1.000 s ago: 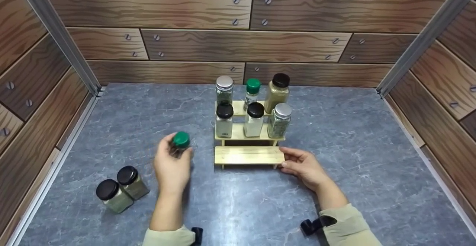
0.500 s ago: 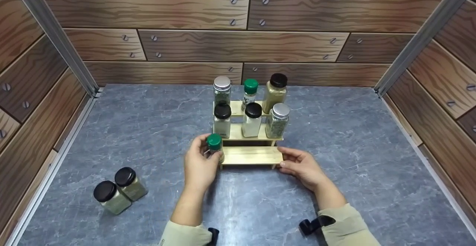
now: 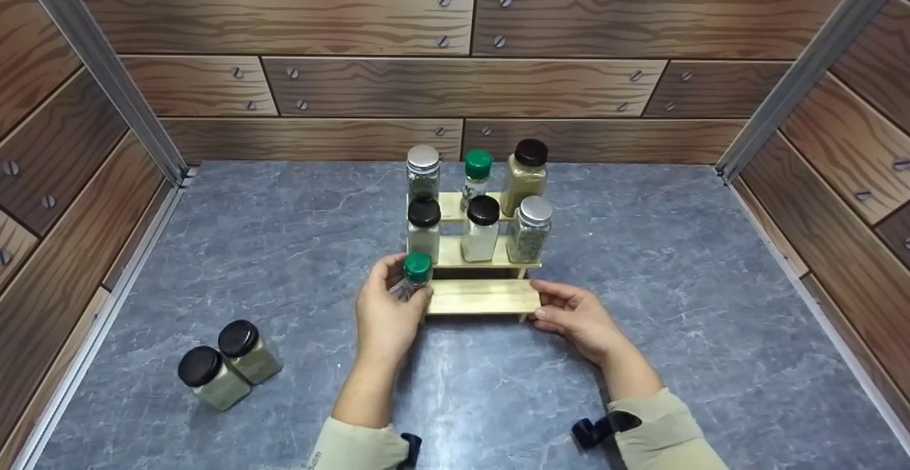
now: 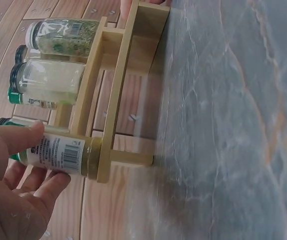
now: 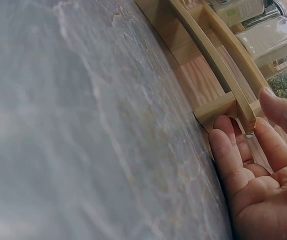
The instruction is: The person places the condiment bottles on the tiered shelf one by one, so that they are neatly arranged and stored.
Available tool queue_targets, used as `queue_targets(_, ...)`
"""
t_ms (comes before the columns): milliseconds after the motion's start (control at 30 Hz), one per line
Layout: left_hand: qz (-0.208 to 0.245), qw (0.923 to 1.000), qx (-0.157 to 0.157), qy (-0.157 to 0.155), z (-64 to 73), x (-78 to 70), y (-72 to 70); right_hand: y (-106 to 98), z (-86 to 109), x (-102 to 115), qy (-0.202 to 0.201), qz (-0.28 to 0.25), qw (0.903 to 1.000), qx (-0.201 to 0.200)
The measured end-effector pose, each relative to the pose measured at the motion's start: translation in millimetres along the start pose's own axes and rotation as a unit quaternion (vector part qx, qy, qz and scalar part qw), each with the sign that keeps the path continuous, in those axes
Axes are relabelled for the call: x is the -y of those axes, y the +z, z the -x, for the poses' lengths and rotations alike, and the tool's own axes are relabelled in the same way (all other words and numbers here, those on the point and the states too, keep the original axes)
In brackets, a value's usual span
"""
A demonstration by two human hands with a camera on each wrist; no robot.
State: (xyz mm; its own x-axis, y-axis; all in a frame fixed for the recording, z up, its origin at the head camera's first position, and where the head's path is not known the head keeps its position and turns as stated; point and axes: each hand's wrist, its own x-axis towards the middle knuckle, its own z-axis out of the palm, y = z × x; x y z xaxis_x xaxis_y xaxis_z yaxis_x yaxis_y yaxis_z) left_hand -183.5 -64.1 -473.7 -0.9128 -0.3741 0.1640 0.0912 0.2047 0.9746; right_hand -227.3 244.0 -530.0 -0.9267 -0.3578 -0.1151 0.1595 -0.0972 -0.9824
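In the head view my left hand (image 3: 387, 310) grips a green-capped spice jar (image 3: 418, 269) at the left end of the lowest step of a wooden tiered rack (image 3: 483, 298). The left wrist view shows the thumb and fingers round the labelled spice jar (image 4: 58, 154), its base right at the step's board. My right hand (image 3: 579, 321) holds the right end of that step, thumb at the front corner and index finger at the back. Seen from the right wrist, the fingertips (image 5: 223, 142) lie against the end of the rack (image 5: 218, 65).
Several filled spice jars stand on the upper two steps, among them a silver-capped jar (image 3: 530, 232) and a black-capped jar (image 3: 481, 232). Two more black-capped jars (image 3: 222, 383) sit together on the grey marbled tabletop (image 3: 234, 242) at the left. Wood-patterned panels (image 3: 370, 86) enclose the back and sides.
My left hand has carried the green-capped jar rightward from over the tabletop to the left end of the lowest step. My right hand has stayed at the rack's right end.
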Motion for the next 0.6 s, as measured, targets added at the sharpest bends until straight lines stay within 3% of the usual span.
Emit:
queue_targets(100, 0.006, 0.9992, -0.037, 0.011, 2.9, -4.1, -15.2, -1, 0.1, 1, 0.002, 0.001, 1.0, 0.002)
queue_targets(200, 0.011, 0.9932, -0.111, 0.035, 6.7, -10.8, -46.2, 3, -0.9, -2, 0.007, 0.001, 1.0, 0.007)
queue_targets(267, 0.0, 0.9839, -0.167, 0.063, 7.0, -15.6, -68.8, 5, -1.9, -3, 0.006, 0.003, 0.9999, 0.009)
queue_targets(400, -0.021, 0.9565, -0.267, 0.117, 8.5, -21.2, -106.3, 5, -4.0, -1, 0.0, 0.006, 0.9999, 0.011)
queue_targets(500, -0.014, 0.9439, -0.308, 0.119, 16.7, -19.5, -128.1, 2, -3.9, 1, -0.004, 0.007, 0.9999, 0.014)
queue_targets(600, 0.015, 0.9359, -0.344, 0.073, 25.6, -11.7, -153.7, 1, -4.3, 0, -0.006, 0.004, 0.9999, 0.011)
